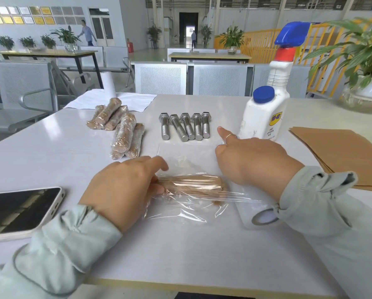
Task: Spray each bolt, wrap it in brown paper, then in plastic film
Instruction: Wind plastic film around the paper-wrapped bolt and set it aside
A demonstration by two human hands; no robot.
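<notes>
Left hand point(124, 186) clamped on paper-wrapped bolt point(193, 184) lying on plastic film point(180, 212) near table point(180, 255) centre; right hand point(254, 160) beside it, fingers apart, pressing film flat; bare bolts point(185, 126) farther off, spray bottle point(267, 108) right

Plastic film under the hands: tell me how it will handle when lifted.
The film is probably floppy and very light: it lies crinkled and bunched round the paper-wrapped bolt. Likely clingy too, since it hugs the bolt under the left hand.
</notes>
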